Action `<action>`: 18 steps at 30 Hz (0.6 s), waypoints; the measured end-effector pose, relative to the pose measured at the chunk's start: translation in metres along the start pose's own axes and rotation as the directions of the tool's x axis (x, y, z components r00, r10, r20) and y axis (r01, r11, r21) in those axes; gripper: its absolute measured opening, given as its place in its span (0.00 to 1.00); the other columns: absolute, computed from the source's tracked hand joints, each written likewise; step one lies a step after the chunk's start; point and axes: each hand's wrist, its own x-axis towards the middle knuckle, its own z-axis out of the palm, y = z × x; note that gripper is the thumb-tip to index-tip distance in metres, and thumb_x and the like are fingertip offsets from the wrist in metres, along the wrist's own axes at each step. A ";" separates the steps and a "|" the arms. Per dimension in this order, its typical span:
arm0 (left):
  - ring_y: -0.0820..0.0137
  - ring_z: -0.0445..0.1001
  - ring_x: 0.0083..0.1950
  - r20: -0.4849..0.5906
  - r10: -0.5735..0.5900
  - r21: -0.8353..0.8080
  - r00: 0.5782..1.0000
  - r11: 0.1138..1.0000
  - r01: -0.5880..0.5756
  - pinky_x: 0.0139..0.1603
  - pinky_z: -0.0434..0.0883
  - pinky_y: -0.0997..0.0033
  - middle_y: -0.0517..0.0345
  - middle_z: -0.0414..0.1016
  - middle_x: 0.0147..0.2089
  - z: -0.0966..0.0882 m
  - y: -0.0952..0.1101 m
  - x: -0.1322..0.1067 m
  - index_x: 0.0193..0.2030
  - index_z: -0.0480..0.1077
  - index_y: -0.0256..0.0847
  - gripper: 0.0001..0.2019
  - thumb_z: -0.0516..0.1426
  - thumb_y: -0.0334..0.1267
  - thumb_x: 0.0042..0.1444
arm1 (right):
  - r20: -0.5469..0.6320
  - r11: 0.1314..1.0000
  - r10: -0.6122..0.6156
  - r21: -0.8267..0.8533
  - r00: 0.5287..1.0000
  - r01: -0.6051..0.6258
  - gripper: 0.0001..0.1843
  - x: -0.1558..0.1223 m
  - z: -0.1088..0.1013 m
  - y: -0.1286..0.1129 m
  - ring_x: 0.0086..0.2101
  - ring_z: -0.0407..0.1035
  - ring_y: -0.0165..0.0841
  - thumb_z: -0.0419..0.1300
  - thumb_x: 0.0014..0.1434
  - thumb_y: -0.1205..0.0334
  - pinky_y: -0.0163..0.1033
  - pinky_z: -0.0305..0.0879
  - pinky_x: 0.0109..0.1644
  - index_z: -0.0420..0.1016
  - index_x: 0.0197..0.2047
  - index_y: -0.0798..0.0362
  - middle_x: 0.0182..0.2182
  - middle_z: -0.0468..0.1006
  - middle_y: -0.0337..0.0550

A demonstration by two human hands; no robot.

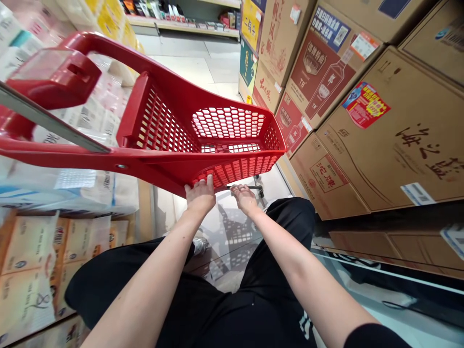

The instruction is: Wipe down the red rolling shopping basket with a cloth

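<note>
A red plastic shopping cart (159,159) with a lattice basket stands in front of me, its handle end to the left. My left hand (200,193) lies against the lower side of the basket, fingers stretched upward over the lattice. Just to its right, below the basket, my right hand (244,199) has its fingers curled at a thin black rod (252,187). That rod runs toward a small dark wheel fitting (260,191) under the cart. A grey metal bar (54,118) crosses the handle end. The basket's visible inside holds no goods.
Stacked cardboard cartons (409,145) rise close on the right. Plastic-wrapped packs (83,125) and orange-and-white packages (32,246) are piled on the left. A low shelf (188,26) with small goods stands beyond the pale tiled floor (213,60). My bent knees flank the cart's lower side.
</note>
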 end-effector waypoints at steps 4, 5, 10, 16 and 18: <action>0.51 0.66 0.53 0.001 0.001 0.002 1.000 1.000 -0.001 0.57 0.53 0.43 0.34 0.65 0.57 0.002 0.000 0.000 0.68 0.45 0.33 0.32 0.45 0.39 0.56 | -0.111 0.994 0.103 -0.010 0.989 -0.104 0.25 -0.011 -0.004 0.010 0.56 0.59 0.34 0.48 0.63 0.68 0.39 0.48 0.64 0.61 0.63 0.53 0.57 0.67 0.49; 0.52 0.66 0.53 -0.001 0.001 0.006 1.000 1.000 -0.001 0.57 0.53 0.43 0.35 0.66 0.57 0.001 0.000 0.000 0.68 0.44 0.33 0.32 0.45 0.39 0.56 | -0.154 0.994 0.108 -0.009 0.982 -0.111 0.25 -0.008 -0.006 0.010 0.57 0.58 0.34 0.47 0.64 0.67 0.40 0.48 0.64 0.59 0.64 0.53 0.58 0.66 0.48; 0.52 0.65 0.53 0.019 -0.002 0.027 1.000 1.000 0.002 0.57 0.53 0.43 0.36 0.66 0.56 -0.001 0.002 0.001 0.67 0.46 0.33 0.32 0.46 0.39 0.56 | -0.195 0.992 0.127 0.012 0.973 -0.127 0.23 0.019 -0.013 0.006 0.57 0.59 0.37 0.43 0.65 0.69 0.42 0.49 0.63 0.62 0.62 0.53 0.57 0.67 0.51; 0.52 0.64 0.55 0.027 -0.008 0.034 1.000 0.999 0.007 0.58 0.52 0.43 0.37 0.66 0.57 0.000 0.003 0.000 0.68 0.45 0.33 0.32 0.45 0.38 0.56 | -0.191 0.990 0.138 0.036 0.972 -0.133 0.21 0.015 -0.013 0.005 0.54 0.61 0.37 0.45 0.66 0.64 0.39 0.53 0.61 0.67 0.58 0.54 0.53 0.71 0.51; 0.52 0.63 0.56 0.023 -0.014 0.035 1.000 0.999 0.014 0.58 0.52 0.44 0.36 0.65 0.58 0.001 0.004 -0.001 0.68 0.44 0.34 0.32 0.46 0.38 0.56 | -0.204 0.990 0.138 0.033 0.969 -0.134 0.21 0.010 -0.013 0.007 0.53 0.61 0.37 0.46 0.65 0.64 0.38 0.54 0.60 0.67 0.59 0.53 0.52 0.71 0.49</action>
